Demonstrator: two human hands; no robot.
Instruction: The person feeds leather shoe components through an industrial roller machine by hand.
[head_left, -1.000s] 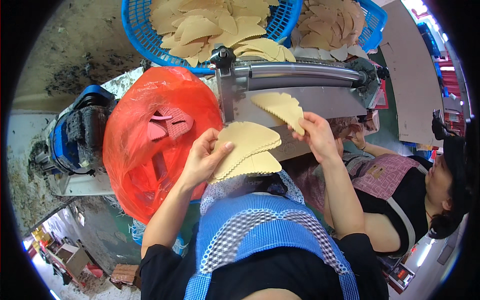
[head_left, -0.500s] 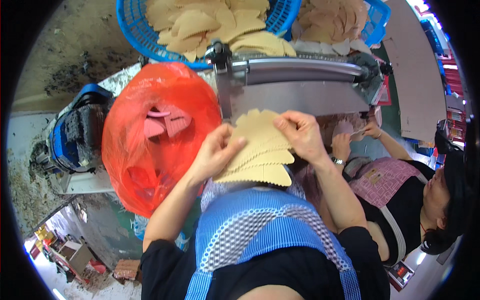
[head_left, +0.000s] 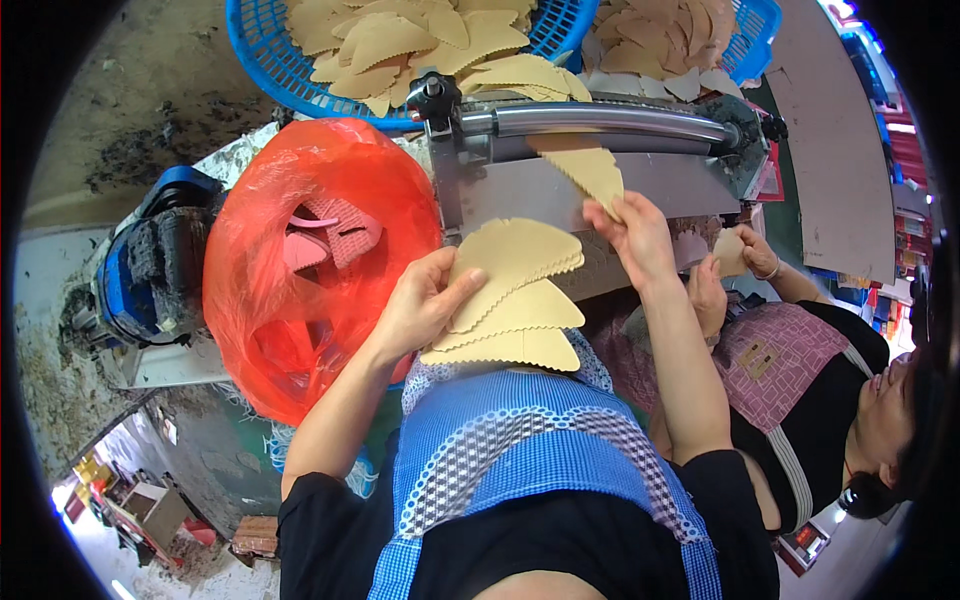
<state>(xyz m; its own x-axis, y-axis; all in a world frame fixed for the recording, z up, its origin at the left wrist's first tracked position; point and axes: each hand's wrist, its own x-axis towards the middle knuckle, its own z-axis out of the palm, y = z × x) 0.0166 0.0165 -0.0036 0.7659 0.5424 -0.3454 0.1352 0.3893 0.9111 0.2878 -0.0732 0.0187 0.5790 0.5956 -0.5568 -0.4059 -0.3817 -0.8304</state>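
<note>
Cutout (head_left: 592,172), tan and zigzag-edged, lies over the grey plate (head_left: 675,188), its near tip pinched in the right hand (head_left: 632,226), its far edge at the steel roller (head_left: 620,122); from my remote screen I can't tell whether they touch. If it meets the roller askew, I'd expect a crease or jam, and a hand too near risks being drawn in. The left hand (head_left: 428,302) clamps a fanned stack (head_left: 515,300) under its thumb; should that grip loosen, lower pieces could slide onto the blue apron (head_left: 520,420).
</note>
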